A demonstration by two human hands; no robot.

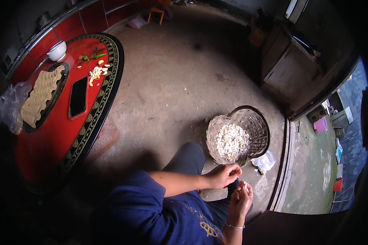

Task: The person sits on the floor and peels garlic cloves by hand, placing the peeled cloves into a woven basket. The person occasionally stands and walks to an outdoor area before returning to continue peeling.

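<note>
My left hand (225,176) is just below the near rim of a wicker basket (213,128), its fingers bent together; whether something small is between them cannot be told. Close beside it, lower right, my right hand (241,196) pinches a small whitish piece (244,184), which looks like a garlic clove. A bracelet is on the right wrist. Many small whitish pieces (231,142), either garlic cloves or peel, lie in the basket. Against the basket's lower right side rests a thin white plastic bag (265,162).
At left stands a red oval table (61,128) with a black patterned rim. It bears garlic cloves (95,73), green chillies (100,56), a phone (78,98), a white bowl (57,51) and a tray of beige wavy food (43,92). A door sill (283,165) runs along the right.
</note>
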